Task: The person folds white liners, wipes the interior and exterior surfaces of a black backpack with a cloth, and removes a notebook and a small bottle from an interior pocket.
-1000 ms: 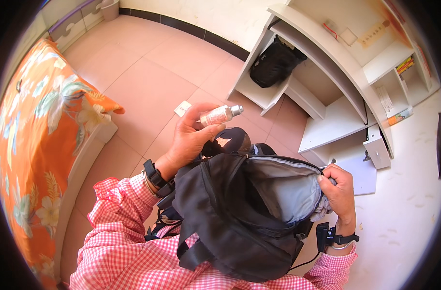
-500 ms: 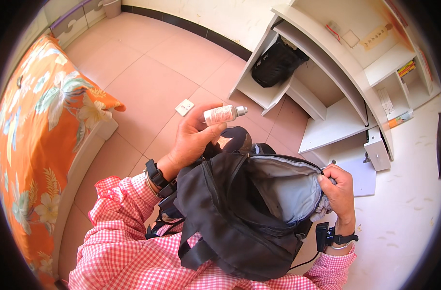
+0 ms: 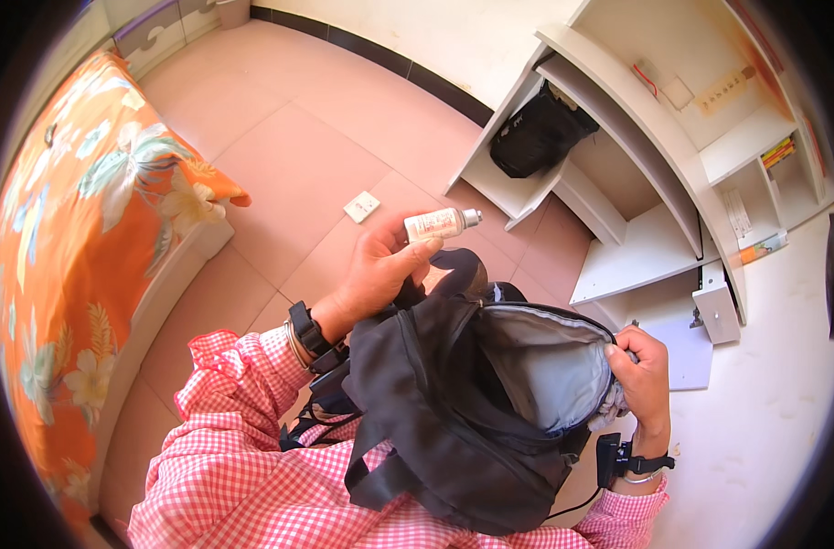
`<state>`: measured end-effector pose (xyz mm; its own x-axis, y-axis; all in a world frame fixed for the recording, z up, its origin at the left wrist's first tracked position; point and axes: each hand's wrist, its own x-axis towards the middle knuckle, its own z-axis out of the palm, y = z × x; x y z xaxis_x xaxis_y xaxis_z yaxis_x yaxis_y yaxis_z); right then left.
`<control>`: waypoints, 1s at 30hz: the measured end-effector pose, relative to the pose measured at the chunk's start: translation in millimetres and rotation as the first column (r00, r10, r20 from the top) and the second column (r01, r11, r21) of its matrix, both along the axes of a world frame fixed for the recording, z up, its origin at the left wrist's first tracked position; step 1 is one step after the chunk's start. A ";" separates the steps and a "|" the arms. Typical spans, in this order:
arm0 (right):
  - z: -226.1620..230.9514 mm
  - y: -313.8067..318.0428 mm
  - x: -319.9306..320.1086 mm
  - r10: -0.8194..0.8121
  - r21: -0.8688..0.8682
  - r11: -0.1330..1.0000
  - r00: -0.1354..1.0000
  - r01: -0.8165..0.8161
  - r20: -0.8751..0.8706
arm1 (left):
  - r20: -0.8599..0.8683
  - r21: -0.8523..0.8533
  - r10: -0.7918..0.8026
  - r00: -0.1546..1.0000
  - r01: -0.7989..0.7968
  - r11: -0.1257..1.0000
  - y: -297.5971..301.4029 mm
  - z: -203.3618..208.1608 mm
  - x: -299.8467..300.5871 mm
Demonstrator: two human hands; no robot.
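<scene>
In my left hand (image 3: 378, 271) is a small white bottle (image 3: 433, 225) with a silvery cap, held sideways between thumb and fingers with the cap toward the right. It is above the far side of a black backpack (image 3: 435, 412) on my lap. The backpack gapes at its zipped top, and its pale grey lining (image 3: 559, 380) shows; the deeper part is dark. My right hand (image 3: 640, 366) grips the right edge of that opening, thumb on the inner side. A bunched greyish cloth (image 3: 609, 408) shows just below the right fingers.
To the left is a bed with an orange floral cover (image 3: 56, 274). A white shelf unit (image 3: 636, 252) at the right holds a black bag (image 3: 540, 131) and several small books (image 3: 779, 153). On the pink tiled floor lies a small white square (image 3: 362, 207).
The bottle and my left hand sit slightly farther right and lower in the picture. The whole view has shifted a little. Both hands keep their holds.
</scene>
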<state>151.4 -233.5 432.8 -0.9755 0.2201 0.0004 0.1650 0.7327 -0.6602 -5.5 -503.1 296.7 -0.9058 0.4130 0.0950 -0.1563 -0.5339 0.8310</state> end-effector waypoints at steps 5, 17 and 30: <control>-1.9 -1.7 -2.3 0.012 -0.024 1.000 1.000 -0.012 0.001 | -0.034 -0.082 0.016 0.999 -0.019 0.996 -4.8 -2.6 -0.6; -2.6 -3.0 -2.1 0.017 -0.024 1.000 1.000 -0.017 0.007 | 0.071 -0.011 0.003 0.997 -0.003 1.000 -9.9 -15.6 -2.2; -5.7 1.2 -0.7 -0.006 -0.054 0.999 1.000 0.007 0.024 | 0.337 0.572 -0.419 0.843 0.170 0.802 -12.2 -7.1 -6.7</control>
<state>150.8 -232.3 427.1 -0.9737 0.2253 -0.0346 0.1854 0.6948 -0.6949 -12.3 -515.3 289.6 -0.7419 0.6705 0.0019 -0.6466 -0.7161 0.2629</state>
